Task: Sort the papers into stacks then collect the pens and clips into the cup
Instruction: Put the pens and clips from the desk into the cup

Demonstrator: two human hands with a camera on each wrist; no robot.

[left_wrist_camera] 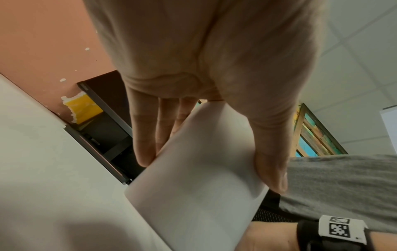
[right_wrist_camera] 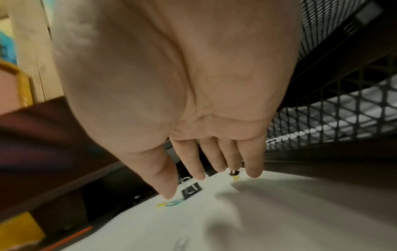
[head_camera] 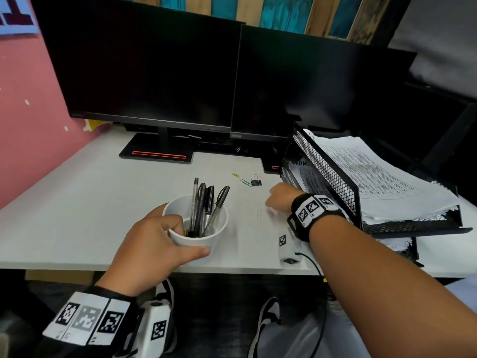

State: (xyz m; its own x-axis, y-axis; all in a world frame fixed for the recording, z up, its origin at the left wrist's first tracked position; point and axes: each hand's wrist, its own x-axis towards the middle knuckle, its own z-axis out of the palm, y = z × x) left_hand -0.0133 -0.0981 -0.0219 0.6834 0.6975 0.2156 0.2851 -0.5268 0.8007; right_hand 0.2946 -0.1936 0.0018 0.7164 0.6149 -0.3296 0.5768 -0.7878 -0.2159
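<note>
My left hand (head_camera: 165,239) grips the white cup (head_camera: 204,236) at the desk's front edge, thumb on the near wall, fingers over the rim. The left wrist view shows that left hand (left_wrist_camera: 206,144) wrapped round the cup (left_wrist_camera: 199,186). Several dark pens (head_camera: 206,205) stand in the cup. A black binder clip (head_camera: 256,181), a green paper clip (head_camera: 245,182) and a yellow paper clip (head_camera: 235,174) lie on the desk beyond. My right hand (head_camera: 280,197) hovers just short of them, empty. In the right wrist view its right hand (right_wrist_camera: 206,180) has straight fingers above the binder clip (right_wrist_camera: 191,188).
A black mesh tray (head_camera: 333,177) stacked with printed papers (head_camera: 374,177) stands at the right, close beside my right wrist. Two dark monitors (head_camera: 154,73) on stands fill the back of the white desk (head_camera: 77,202). A small white tagged device (head_camera: 285,246) with a cable lies near the front edge.
</note>
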